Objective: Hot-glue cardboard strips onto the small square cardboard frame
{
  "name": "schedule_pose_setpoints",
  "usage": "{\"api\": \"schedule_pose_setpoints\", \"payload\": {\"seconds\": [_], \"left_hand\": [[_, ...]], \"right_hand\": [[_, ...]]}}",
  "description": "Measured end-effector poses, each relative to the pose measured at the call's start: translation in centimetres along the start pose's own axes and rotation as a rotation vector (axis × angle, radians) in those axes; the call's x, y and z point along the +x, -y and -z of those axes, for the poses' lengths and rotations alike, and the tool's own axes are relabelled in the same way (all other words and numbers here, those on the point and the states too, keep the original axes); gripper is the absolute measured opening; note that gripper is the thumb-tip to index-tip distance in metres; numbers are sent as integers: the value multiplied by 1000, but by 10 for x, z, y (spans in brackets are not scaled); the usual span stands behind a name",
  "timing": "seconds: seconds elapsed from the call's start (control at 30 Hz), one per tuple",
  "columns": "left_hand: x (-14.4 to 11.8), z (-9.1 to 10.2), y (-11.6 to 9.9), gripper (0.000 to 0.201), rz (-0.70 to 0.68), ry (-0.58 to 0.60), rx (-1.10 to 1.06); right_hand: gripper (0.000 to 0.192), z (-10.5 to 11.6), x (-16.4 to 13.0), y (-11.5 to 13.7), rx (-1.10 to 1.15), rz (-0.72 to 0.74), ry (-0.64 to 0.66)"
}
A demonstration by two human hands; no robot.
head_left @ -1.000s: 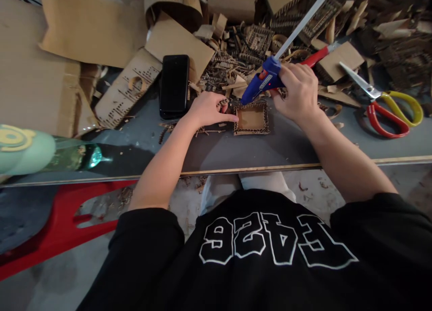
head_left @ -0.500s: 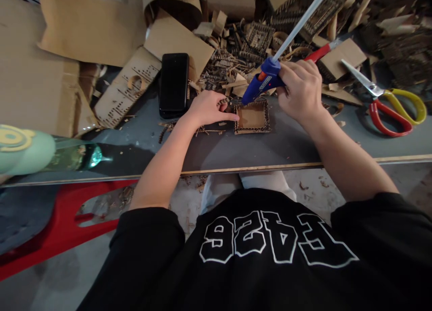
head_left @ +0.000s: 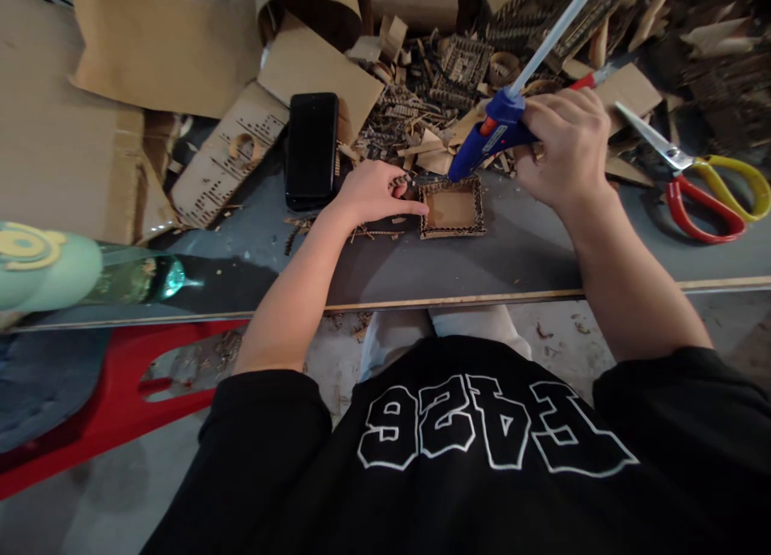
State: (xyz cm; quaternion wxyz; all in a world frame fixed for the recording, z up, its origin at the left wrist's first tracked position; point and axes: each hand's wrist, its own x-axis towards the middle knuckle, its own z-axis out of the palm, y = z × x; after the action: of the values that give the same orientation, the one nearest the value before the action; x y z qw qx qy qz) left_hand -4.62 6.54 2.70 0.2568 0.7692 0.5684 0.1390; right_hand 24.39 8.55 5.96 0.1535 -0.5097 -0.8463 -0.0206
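Cardboard sheets [head_left: 54, 105] cover the left end of the bench [head_left: 409, 270], running out of sight past the edge. Below them a pale green bottle [head_left: 51, 262] lies cut off, so I only see part of it. A black phone [head_left: 312, 149] comes next, near the person's left hand [head_left: 377, 189]. That hand curls its fingers on a dark corrugated strip [head_left: 396, 183], mostly hidden, and I can't tell whether its end meets the box. The thumb reaches out to the left wall of the shallow cardboard box [head_left: 454, 208], covering a bit of it; the box sits open on the bench just right of that hand. Over its far wall tilts a blue glue gun [head_left: 482, 147], its nozzle tip hard to make out against the dark rim. The right hand [head_left: 563, 145] wraps the handle, hiding the grip and trigger, while the pale glue stick [head_left: 557, 33] runs off the top. Behind the knuckles a red-handled tool [head_left: 582, 82] is half covered. Farthest right lie scissors [head_left: 714, 193]; the scraps beyond them sink into shadow.

Against half a second ago, the right hand and gun are farther right, the nozzle away from the box's left corner. The left hand and box have hardly shifted.
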Motion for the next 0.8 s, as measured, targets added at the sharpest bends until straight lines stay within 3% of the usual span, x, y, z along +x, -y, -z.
{"api": "schedule_pose_setpoints", "payload": {"seconds": [0.37, 0.6, 0.8], "left_hand": [[1, -2, 5, 64, -36, -17, -57], [-2, 2, -7, 68, 28, 35, -20], [-1, -1, -6, 64, 31, 8, 3]], "right_hand": [[41, 1, 0, -6, -31, 32, -35], [43, 0, 1, 3, 8, -111, -68], [52, -9, -1, 21, 135, -75, 30]]}}
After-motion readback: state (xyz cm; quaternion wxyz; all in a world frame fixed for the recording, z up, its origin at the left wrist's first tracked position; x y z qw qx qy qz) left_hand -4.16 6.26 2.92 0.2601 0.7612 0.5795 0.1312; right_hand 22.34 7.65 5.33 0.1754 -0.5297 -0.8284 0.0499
